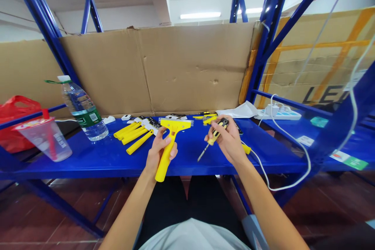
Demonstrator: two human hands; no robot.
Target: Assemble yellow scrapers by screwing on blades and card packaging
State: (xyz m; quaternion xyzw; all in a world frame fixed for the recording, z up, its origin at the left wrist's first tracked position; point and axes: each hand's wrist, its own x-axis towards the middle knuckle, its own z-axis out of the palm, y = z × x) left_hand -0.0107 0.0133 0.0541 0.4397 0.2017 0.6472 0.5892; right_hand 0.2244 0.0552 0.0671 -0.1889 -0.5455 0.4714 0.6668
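Scraper in one hand, screwdriver in the other

From where I stood, the person sat at a blue metal shelf (187, 164) with both hands busy above its front edge. The left hand (154, 152) had its fingers clamped round the handle of a yellow T-shaped scraper (165, 158), its head up and its handle end pointing to seven o'clock. At three o'clock from it, the right hand (230, 141) had its fingers closed on a black-and-yellow screwdriver (215, 137), whose shaft pointed down to seven, its tip well apart from the scraper.

At ten o'clock from the scraper, several yellow handles (133, 136) lay on the shelf; farther out that way a green-labelled water bottle (86, 113) was standing. A plastic cup (47, 136) with a red straw stood at nine, near a red bag (13, 129). At two o'clock from the right hand lay a white power strip (285, 114), and cardboard (187, 70) walled off twelve
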